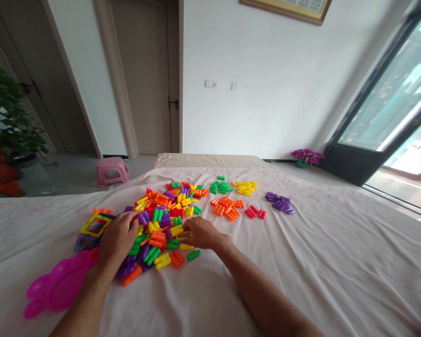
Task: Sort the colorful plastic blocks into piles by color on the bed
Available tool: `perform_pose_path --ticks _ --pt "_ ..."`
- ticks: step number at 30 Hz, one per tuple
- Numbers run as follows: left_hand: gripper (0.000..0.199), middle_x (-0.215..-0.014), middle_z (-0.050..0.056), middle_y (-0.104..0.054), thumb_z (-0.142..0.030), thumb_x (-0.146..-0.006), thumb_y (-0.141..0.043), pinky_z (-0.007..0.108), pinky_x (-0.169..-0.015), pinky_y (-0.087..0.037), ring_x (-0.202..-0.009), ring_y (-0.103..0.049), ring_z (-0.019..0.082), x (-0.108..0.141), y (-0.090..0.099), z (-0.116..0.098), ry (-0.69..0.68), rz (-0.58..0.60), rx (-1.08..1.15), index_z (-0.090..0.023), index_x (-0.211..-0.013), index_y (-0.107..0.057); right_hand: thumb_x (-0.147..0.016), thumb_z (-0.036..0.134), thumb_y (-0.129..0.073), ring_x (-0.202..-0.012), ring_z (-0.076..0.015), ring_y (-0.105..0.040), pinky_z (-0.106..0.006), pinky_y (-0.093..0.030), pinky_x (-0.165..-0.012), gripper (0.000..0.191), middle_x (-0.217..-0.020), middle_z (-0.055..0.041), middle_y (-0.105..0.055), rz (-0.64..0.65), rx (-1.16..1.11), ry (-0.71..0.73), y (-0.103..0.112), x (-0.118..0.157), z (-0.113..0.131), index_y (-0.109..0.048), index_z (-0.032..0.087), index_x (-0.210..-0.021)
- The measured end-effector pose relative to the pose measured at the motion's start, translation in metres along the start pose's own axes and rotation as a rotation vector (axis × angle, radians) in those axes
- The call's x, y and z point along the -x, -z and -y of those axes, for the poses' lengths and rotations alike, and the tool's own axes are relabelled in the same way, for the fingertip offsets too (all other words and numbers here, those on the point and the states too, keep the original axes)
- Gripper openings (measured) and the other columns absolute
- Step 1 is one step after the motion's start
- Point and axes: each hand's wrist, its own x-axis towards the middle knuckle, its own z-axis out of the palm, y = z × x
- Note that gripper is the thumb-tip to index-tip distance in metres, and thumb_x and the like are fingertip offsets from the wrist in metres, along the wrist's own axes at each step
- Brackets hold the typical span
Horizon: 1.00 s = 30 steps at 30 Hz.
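Observation:
A large mixed pile of plastic building blocks (pixel 157 238), tube-shaped and in several colours, lies on the cloth before me. My left hand (pixel 119 236) rests against the pile's left side, fingers loosely apart; its fingertips are partly hidden. At the right side of the pile, my right hand (pixel 204 232) has its fingers bent together at the end of a yellow building block (pixel 176 230). Sorted by colour beyond it are green blocks (pixel 220 187), yellow blocks (pixel 245 188), orange blocks (pixel 227 208), red blocks (pixel 256 212) and purple blocks (pixel 279 203).
A pink plastic tray (pixel 61 283) lies under my left forearm. Yellow and blue frame-shaped tiles (pixel 91 227) lie left of the pile. A creased pale cloth (pixel 319 271) covers the table. Beyond stand a pink stool (pixel 112 171) and a potted purple-flowered plant (pixel 307 157).

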Motion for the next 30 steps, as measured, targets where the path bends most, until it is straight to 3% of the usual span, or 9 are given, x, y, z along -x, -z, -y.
perform_pose_path --ticks 5,10,13,18,22,26,30 --pt "0.042 -0.125 0.014 -0.077 -0.034 -0.1 -0.041 0.042 -0.106 -0.052 -0.116 -0.072 0.028 -0.001 0.0 0.0 -0.005 0.006 -0.014 -0.016 -0.12 -0.074 -0.087 0.027 -0.075 -0.088 -0.0199 -0.068 -0.027 -0.04 -0.069 0.014 -0.1 -0.0042 -0.076 0.058 0.036 -0.119 -0.001 0.0 0.0 -0.078 0.024 -0.1" --pt "0.037 -0.121 0.015 -0.077 -0.036 -0.1 -0.046 0.047 -0.109 -0.051 -0.118 -0.07 0.03 -0.003 0.01 -0.012 -0.062 -0.07 0.008 -0.017 -0.115 -0.074 -0.095 0.02 -0.066 -0.088 -0.0185 -0.066 -0.027 -0.04 -0.071 0.008 -0.1 -0.0063 -0.073 -0.141 -0.039 -0.245 0.002 -0.004 -0.009 -0.074 0.019 -0.093" --pt "0.036 -0.121 0.013 -0.077 -0.043 -0.101 -0.051 0.045 -0.112 -0.05 -0.12 -0.069 0.029 -0.004 0.019 -0.031 -0.105 -0.103 0.15 -0.02 -0.115 -0.074 -0.094 0.022 -0.071 -0.079 -0.0151 -0.06 -0.025 -0.038 -0.067 0.011 -0.088 -0.0023 -0.069 -0.243 -0.201 -0.225 0.002 -0.007 -0.008 -0.07 0.019 -0.084" --pt "0.038 -0.121 0.009 -0.079 -0.049 -0.097 -0.058 0.035 -0.093 -0.06 -0.099 -0.075 0.022 -0.002 0.026 -0.071 -0.158 0.079 0.443 -0.024 -0.121 -0.074 -0.088 0.024 -0.082 -0.067 -0.0108 -0.05 -0.022 -0.035 -0.063 0.018 -0.074 0.0033 -0.061 -0.278 -0.394 -0.068 -0.013 -0.01 0.013 -0.069 0.018 -0.077" --pt "0.03 -0.108 0.005 -0.083 -0.043 -0.097 -0.059 0.029 -0.083 -0.06 -0.087 -0.077 0.017 0.002 0.025 -0.091 -0.16 0.171 0.538 -0.025 -0.111 -0.078 -0.087 0.028 -0.084 -0.068 -0.011 -0.055 -0.021 -0.038 -0.062 0.014 -0.077 0.0029 -0.065 -0.25 -0.564 -0.019 -0.025 -0.011 0.024 -0.078 0.018 -0.095" --pt "0.028 -0.1 0.004 -0.084 -0.043 -0.094 -0.06 0.026 -0.079 -0.059 -0.085 -0.077 0.018 -0.004 0.03 -0.081 -0.054 0.163 0.539 -0.024 -0.102 -0.079 -0.084 0.021 -0.083 -0.073 -0.0137 -0.065 -0.023 -0.049 -0.066 0.031 -0.093 -0.0005 -0.073 -0.256 -0.646 -0.054 -0.031 -0.012 0.015 -0.077 0.02 -0.114" --pt "0.035 -0.104 0.005 -0.084 -0.047 -0.091 -0.059 0.028 -0.083 -0.057 -0.092 -0.077 0.021 -0.015 0.049 -0.044 0.128 0.047 0.417 -0.023 -0.107 -0.079 -0.088 0.006 -0.067 -0.086 -0.016 -0.071 -0.027 -0.055 -0.081 0.034 -0.114 -0.0061 -0.075 -0.337 -0.437 -0.089 -0.034 -0.009 -0.002 -0.076 0.022 -0.117"
